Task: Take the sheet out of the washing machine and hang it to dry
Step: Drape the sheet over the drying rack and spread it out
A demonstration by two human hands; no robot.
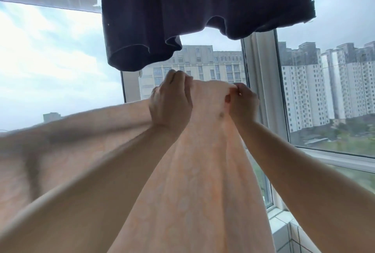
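The sheet (194,171) is pale peach with a faint pattern. It is raised in front of the window and drapes down and off to the left. My left hand (170,102) grips its top edge on the left, fingers curled over the cloth. Close beside it, my right hand (241,102) pinches the same top edge between thumb and fingers. Both arms reach up and forward. The washing machine is out of view.
A dark garment (182,13) hangs overhead, just above my hands. Behind stands a large window with a white frame post (261,90). A tiled sill (284,230) runs along the lower right. Tall buildings show outside.
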